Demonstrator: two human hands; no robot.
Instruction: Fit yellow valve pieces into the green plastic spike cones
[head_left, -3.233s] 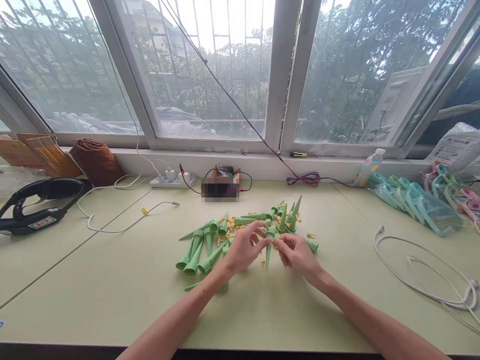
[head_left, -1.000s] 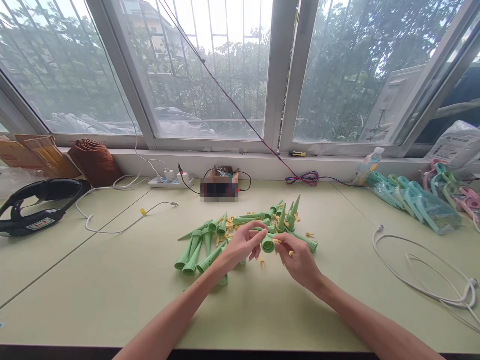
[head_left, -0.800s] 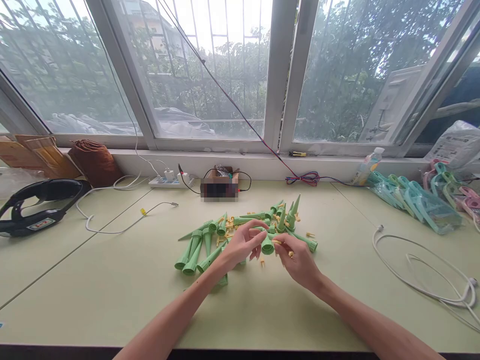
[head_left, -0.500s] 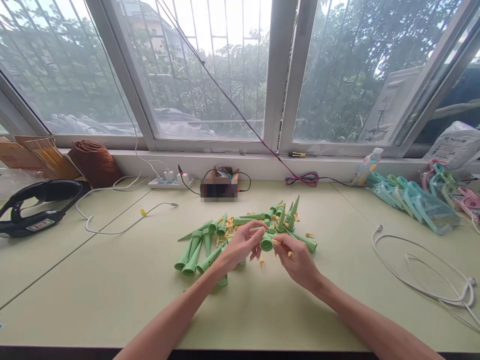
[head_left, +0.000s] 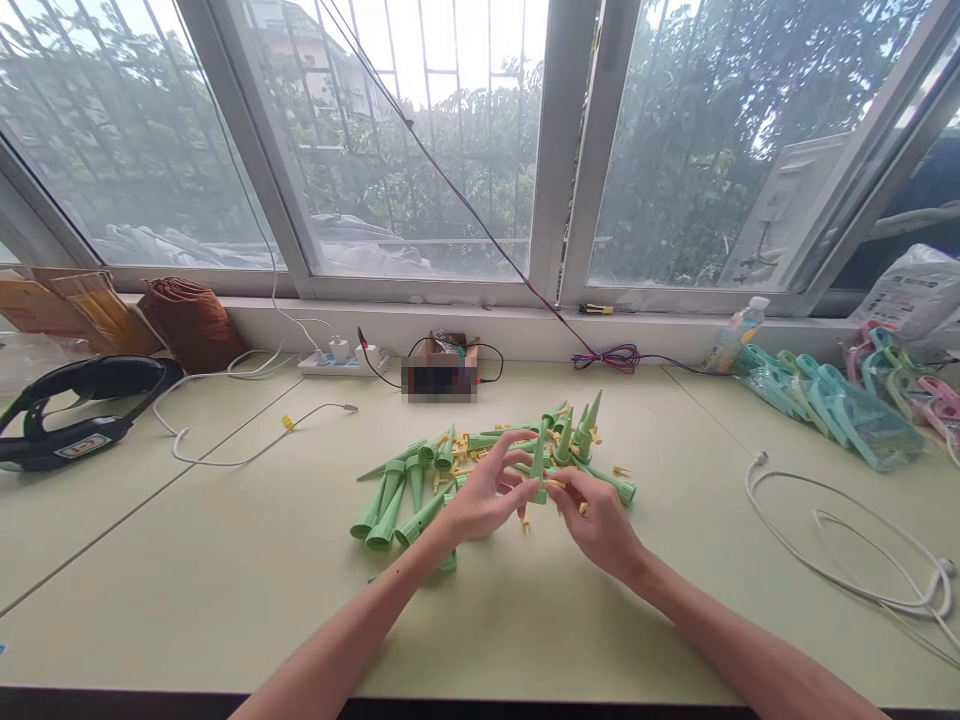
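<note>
My left hand (head_left: 491, 495) grips a green plastic watering spike (head_left: 538, 462) by its wide collar, the point up. Close to its right side, the fingers of my right hand (head_left: 596, 515) pinch a small yellow plastic valve (head_left: 555, 485). The valve's tip is at the collar; whether it touches or enters it, I cannot tell. Several more green spikes (head_left: 381, 510) lie in a pile to the left and behind my hands, and a few stand point-up (head_left: 589, 425). Loose yellow valves (head_left: 461, 440) are scattered among them, partly hidden by my left hand.
A power strip (head_left: 341, 365) and a small box with a blurred device (head_left: 439, 380) stand by the window. A black headset (head_left: 82, 410) is at the far left. On the right are a coiled white cable (head_left: 847, 590), bagged teal clips (head_left: 847, 410) and a bottle (head_left: 739, 335).
The spike in my left hand has turned from its open end facing me to upright, point up. My left fingers have shifted to its collar. My right hand stays almost in place.
</note>
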